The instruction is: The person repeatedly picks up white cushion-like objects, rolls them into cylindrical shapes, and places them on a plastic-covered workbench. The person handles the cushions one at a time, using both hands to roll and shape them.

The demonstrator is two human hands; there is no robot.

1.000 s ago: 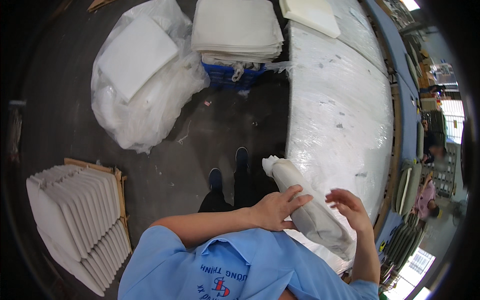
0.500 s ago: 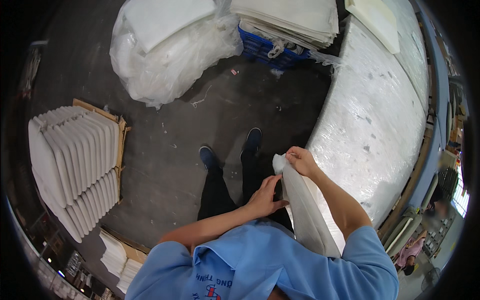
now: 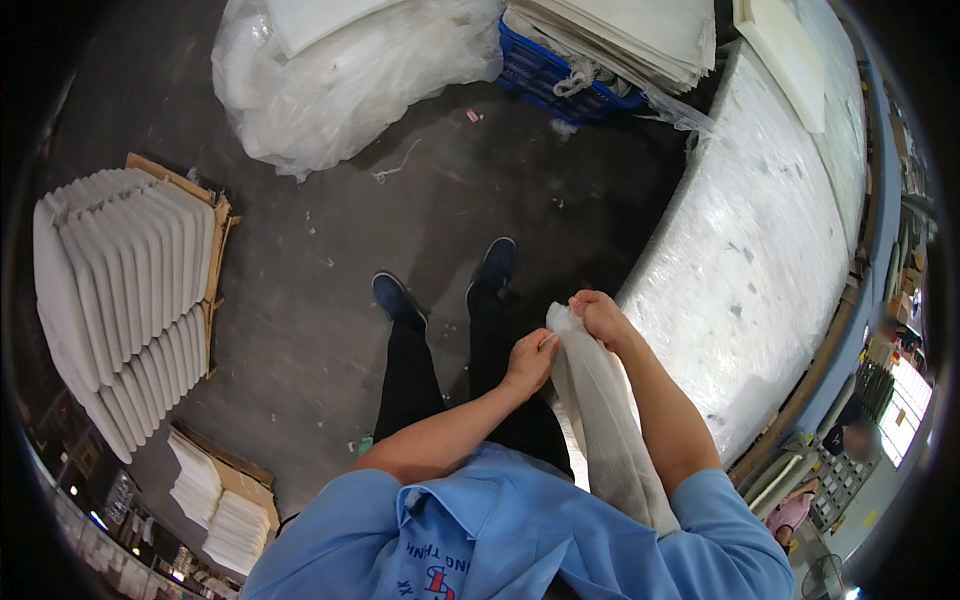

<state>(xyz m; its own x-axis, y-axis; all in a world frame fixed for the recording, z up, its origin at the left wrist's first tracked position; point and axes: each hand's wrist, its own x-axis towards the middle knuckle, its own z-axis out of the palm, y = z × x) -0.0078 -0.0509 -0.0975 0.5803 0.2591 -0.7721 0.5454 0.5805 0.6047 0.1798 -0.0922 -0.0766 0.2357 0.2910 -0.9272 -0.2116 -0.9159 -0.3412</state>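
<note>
I hold a long white roll of soft sheet material wrapped in clear film [image 3: 605,420] upright against my chest. My right hand [image 3: 600,315] grips its top end, where the film is bunched. My left hand [image 3: 528,362] presses on the roll's left side just below the top. The roll's lower part disappears behind my blue shirt. My two dark shoes stand on the grey floor below the hands.
A long table covered in clear film [image 3: 760,260] runs along my right. Stacked white moulded trays on cardboard [image 3: 120,290] stand at left. A big clear bag of white sheets [image 3: 340,70] and a blue crate under white sheets [image 3: 600,50] lie ahead. Another person [image 3: 795,510] is at far right.
The roll came off the table and now stands upright against me. My right hand moved to its top end, my left hand followed, and my view swung left toward the floor.
</note>
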